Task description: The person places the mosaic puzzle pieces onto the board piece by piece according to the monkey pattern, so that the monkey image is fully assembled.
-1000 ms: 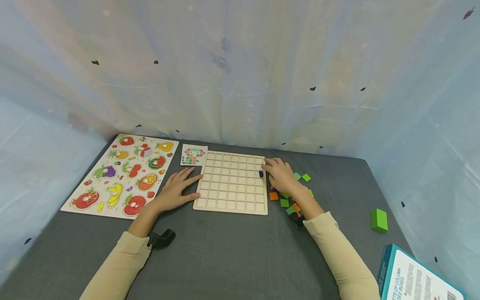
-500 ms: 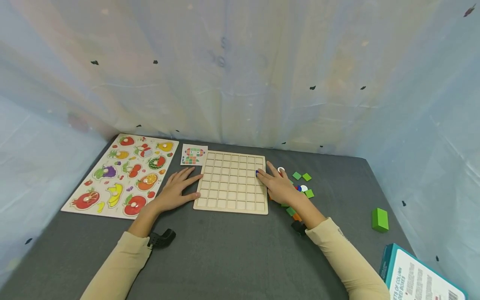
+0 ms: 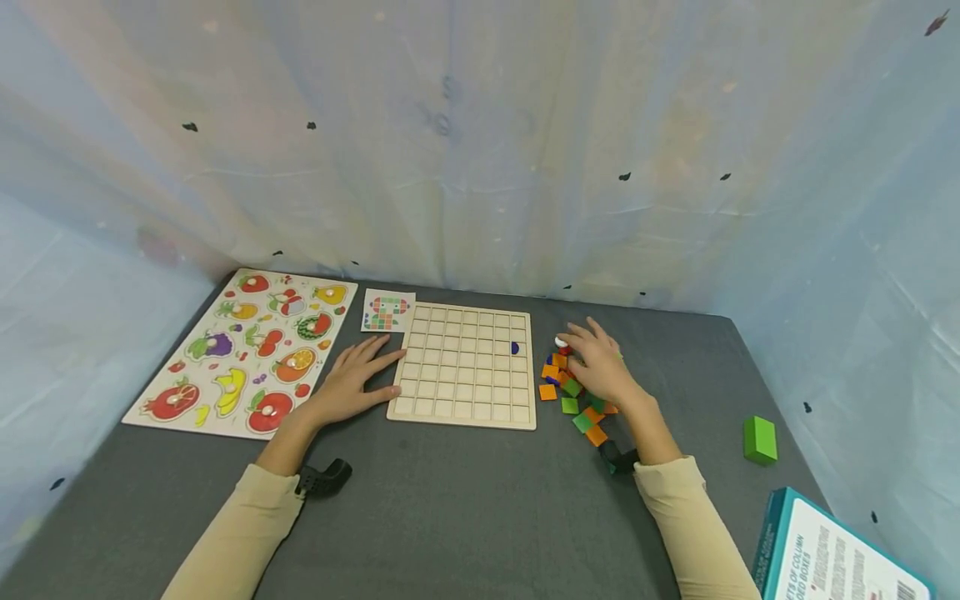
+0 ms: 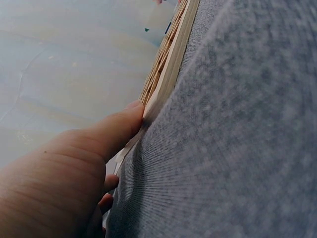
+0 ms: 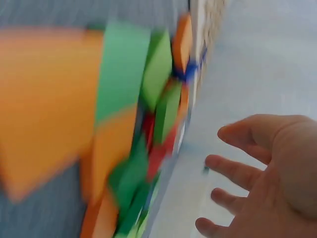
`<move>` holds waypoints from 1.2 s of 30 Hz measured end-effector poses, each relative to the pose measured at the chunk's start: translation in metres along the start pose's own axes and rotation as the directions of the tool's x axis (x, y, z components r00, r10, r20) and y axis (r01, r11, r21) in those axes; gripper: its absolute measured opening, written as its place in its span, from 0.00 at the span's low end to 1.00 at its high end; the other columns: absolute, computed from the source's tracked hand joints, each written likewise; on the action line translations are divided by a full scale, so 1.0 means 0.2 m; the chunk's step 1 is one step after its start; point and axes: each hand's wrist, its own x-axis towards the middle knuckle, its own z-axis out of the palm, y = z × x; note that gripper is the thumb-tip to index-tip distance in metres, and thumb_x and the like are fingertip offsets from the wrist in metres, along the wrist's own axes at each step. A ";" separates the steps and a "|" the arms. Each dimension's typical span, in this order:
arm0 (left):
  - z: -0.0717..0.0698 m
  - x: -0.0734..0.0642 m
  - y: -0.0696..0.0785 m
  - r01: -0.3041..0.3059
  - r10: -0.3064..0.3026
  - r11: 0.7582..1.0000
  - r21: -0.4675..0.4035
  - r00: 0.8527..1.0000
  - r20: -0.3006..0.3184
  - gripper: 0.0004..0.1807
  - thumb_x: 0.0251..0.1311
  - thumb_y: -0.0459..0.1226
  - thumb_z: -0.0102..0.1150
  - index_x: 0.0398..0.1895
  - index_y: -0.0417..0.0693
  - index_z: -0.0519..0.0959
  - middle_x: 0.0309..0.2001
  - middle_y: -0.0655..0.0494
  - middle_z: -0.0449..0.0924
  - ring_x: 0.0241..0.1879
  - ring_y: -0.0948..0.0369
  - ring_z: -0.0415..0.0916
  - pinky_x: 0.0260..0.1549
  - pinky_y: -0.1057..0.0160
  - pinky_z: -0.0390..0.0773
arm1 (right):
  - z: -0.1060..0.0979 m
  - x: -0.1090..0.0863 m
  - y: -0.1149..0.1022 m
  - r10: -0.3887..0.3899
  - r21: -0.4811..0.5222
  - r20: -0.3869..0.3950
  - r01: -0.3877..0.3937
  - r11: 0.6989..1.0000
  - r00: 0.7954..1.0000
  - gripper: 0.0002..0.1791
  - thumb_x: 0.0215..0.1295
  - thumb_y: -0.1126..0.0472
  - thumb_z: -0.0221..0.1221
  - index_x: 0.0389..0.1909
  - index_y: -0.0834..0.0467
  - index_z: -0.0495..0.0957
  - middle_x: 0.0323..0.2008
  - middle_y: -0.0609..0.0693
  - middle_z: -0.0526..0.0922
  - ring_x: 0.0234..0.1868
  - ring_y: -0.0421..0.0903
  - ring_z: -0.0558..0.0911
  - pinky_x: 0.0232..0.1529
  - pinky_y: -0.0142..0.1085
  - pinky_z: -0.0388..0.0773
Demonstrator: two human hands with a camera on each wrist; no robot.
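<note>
A wooden grid board [image 3: 465, 365] lies flat in the middle of the table, with one dark blue half-round piece [image 3: 514, 348] in a cell near its right side. My left hand [image 3: 356, 382] rests at the board's left edge, fingers spread; in the left wrist view the thumb [image 4: 121, 126] touches that edge. Over a loose pile of coloured tiles [image 3: 570, 387] at the board's right hovers my right hand [image 3: 600, 365], its fingers apart and holding nothing. Orange, green, red and blue tiles [image 5: 121, 74] fill the left of the right wrist view, partly blurred.
A small pattern card [image 3: 388, 310] touches the board's upper left corner. Farther left lies a fruit puzzle board [image 3: 247, 358]. On the right are a green block [image 3: 760, 440] and a teal and white box [image 3: 832, 554]. A plastic sheet [image 3: 480, 150] hangs behind the table.
My right hand has let go of the blue half-round piece in a board cell and moved right, over the tile pile. The left hand has stayed at the board's edge.
</note>
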 end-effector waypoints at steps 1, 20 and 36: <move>0.00 0.00 0.00 0.000 0.000 1.000 0.001 1.000 0.000 0.38 0.65 0.52 0.62 0.76 0.51 0.63 0.78 0.40 0.47 0.76 0.40 0.41 0.68 0.32 0.38 | -0.02 -0.02 0.04 0.032 0.019 -0.015 -0.032 0.999 0.999 0.23 0.70 0.68 0.56 0.66 0.66 0.73 0.70 0.68 0.64 0.75 0.69 0.49 0.65 0.72 0.47; 0.00 0.00 0.00 -0.003 0.003 1.000 -0.003 1.000 -0.010 0.39 0.65 0.51 0.63 0.76 0.51 0.64 0.77 0.38 0.48 0.76 0.39 0.42 0.67 0.31 0.37 | -0.13 -0.27 0.31 0.170 0.224 0.081 -0.184 0.957 0.982 0.11 0.65 0.67 0.64 0.46 0.69 0.82 0.43 0.62 0.76 0.42 0.55 0.75 0.43 0.48 0.73; 0.00 0.00 0.00 0.000 0.000 1.000 -0.008 1.000 -0.009 0.38 0.65 0.52 0.62 0.76 0.51 0.64 0.77 0.38 0.48 0.76 0.39 0.40 0.67 0.31 0.37 | -0.13 -0.28 0.25 0.147 0.305 0.280 -0.233 0.923 0.949 0.10 0.60 0.66 0.69 0.38 0.67 0.81 0.22 0.50 0.75 0.23 0.44 0.69 0.26 0.35 0.68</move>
